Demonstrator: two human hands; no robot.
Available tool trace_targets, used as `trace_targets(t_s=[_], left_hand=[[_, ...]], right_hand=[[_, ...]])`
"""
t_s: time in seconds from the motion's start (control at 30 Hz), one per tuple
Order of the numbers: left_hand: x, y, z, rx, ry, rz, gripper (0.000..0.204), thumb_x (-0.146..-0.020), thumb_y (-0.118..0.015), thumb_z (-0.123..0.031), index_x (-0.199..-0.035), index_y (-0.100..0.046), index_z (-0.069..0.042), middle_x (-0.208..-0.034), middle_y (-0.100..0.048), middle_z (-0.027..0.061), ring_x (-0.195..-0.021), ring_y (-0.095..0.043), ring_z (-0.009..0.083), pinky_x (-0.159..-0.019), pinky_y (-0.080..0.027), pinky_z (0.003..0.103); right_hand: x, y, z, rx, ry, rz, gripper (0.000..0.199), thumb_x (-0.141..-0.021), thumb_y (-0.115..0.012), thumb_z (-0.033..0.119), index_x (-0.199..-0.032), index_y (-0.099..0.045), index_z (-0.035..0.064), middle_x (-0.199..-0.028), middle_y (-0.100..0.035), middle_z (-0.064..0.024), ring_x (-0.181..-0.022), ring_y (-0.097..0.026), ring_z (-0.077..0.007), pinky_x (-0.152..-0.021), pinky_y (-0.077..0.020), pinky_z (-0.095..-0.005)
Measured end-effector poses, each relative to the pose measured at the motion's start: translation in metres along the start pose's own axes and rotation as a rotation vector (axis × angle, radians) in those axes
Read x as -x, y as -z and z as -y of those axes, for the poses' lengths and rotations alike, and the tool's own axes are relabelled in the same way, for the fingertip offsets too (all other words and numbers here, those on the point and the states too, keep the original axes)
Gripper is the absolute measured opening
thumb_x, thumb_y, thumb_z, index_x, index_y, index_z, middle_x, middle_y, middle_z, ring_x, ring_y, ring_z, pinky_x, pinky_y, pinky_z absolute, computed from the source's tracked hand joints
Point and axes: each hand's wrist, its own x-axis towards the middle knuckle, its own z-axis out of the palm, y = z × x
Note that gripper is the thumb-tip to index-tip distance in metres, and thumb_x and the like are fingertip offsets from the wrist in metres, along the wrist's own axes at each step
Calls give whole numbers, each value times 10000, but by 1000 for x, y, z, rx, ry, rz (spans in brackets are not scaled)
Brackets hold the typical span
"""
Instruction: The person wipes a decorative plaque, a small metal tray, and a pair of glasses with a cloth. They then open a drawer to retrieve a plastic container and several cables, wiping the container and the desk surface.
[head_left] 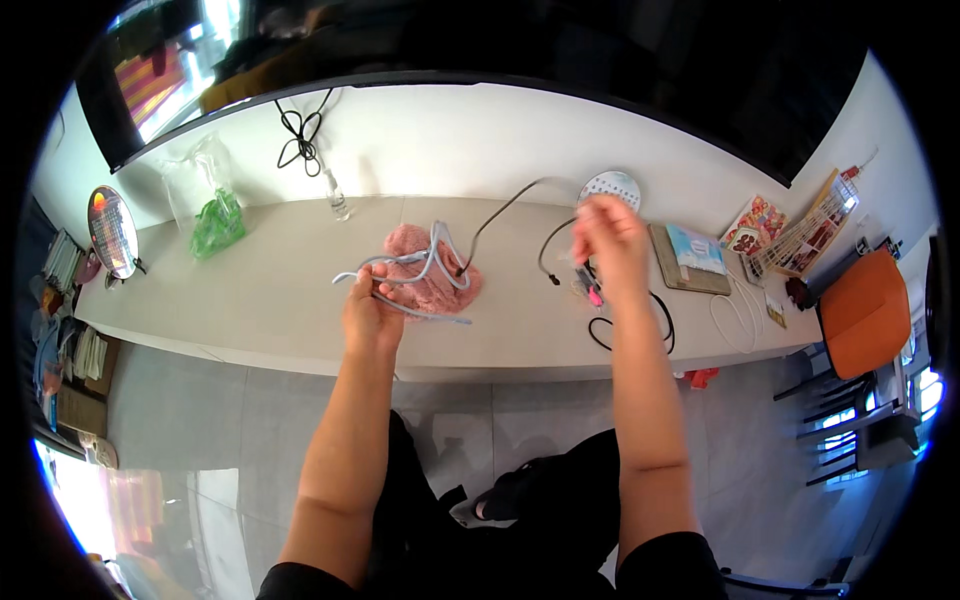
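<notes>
My left hand [368,312] grips a bundle of grey cable [425,268] looped over a pink fluffy pouch [430,272] on the white counter [260,290]. My right hand [610,240] is raised above the counter, fingers pinched on the far end of a thin dark cable [500,212] that runs back toward the pouch. Just below this hand lies a small pink and black item [590,290], and a black cord [655,325] loops beside it.
A round white disc [612,186] lies behind my right hand. Notebooks and printed cards [700,258] sit at the right, with a wire rack [815,230] and an orange chair [865,312] beyond. A clear bag of green pieces [215,222], a small bottle [338,200] and a round mirror [112,230] stand at left.
</notes>
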Motion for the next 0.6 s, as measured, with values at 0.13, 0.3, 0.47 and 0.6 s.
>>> trace_targets(t_s=[0.13, 0.3, 0.47, 0.6], left_hand=[[5, -7, 2, -114, -13, -24, 161, -1007, -383, -190, -977, -491, -74, -841, -588, 34, -593, -466, 93, -520, -415, 233], [7, -8, 3, -187, -14, 98, 169, -1005, -393, -189, -1023, -523, -82, -823, -607, 25, -551, -440, 84, -489, -374, 229], [22, -20, -1, -246, 28, 417, 174, -998, -411, -203, -1041, -522, -77, -812, -610, 22, -452, -379, 67, -432, -318, 208], [45, -31, -11, -240, 211, 640, 196, -991, -428, -207, -1044, -547, -59, -779, -621, 43, -358, -306, 61, -356, -237, 202]], right_hand=[[-20, 45, -16, -531, 78, -392, 136, -908, -595, 159, -935, -578, 26, -746, -607, -46, -627, -596, -135, -538, -494, -252], [-14, 62, -65, -369, -101, -486, 123, -912, -588, 140, -941, -573, 22, -785, -610, -67, -635, -608, -165, -563, -521, -269], [-14, 62, -94, -190, -350, -435, 123, -897, -577, 103, -948, -560, -7, -806, -614, -92, -657, -625, -179, -586, -539, -293], [-11, 60, -96, -60, -534, -494, 558, -850, -615, 93, -1342, -366, 11, -1075, -595, -149, -808, -639, -233, -626, -540, -325]])
